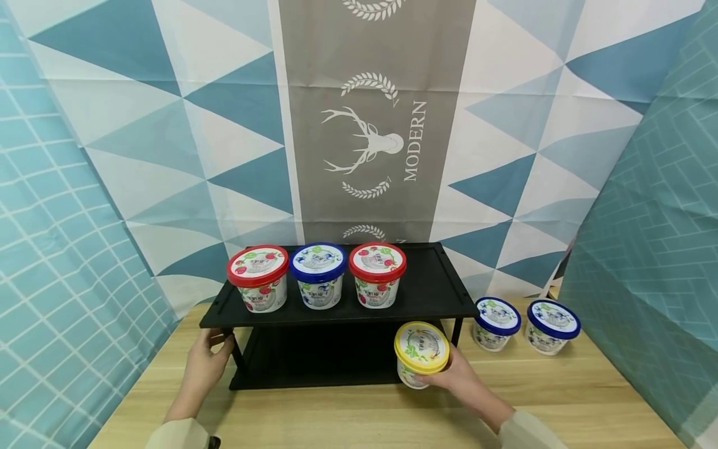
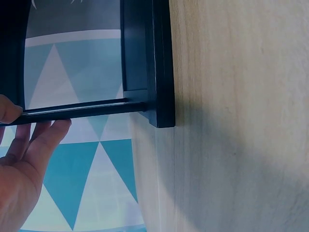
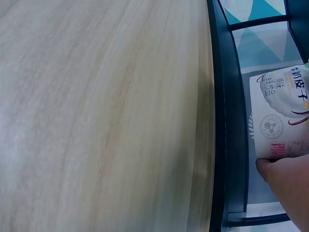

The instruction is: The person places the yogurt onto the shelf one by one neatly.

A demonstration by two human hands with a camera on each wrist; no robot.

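My right hand (image 1: 459, 378) grips a yellow-lidded tub (image 1: 422, 349) at the front right of the lower shelf of a black two-tier rack (image 1: 432, 287). The right wrist view shows the tub's white printed side (image 3: 273, 104) above the rack's front edge, with my thumb at its base; the rest of that hand is cut off. At the rack's left side, my left hand (image 1: 205, 363) holds the upright just below the top shelf. In the left wrist view its thumb and fingers pinch the thin black post (image 2: 87, 111) from opposite sides.
On the top shelf stand a red-lidded tub (image 1: 258, 277), a blue-lidded tub (image 1: 318, 274) and another red-lidded tub (image 1: 378, 274). Two blue-lidded tubs, one nearer the rack (image 1: 496, 323) and one farther right (image 1: 552, 325), stand on the wooden table (image 1: 314, 421). Patterned cloth (image 1: 241, 125) hangs behind.
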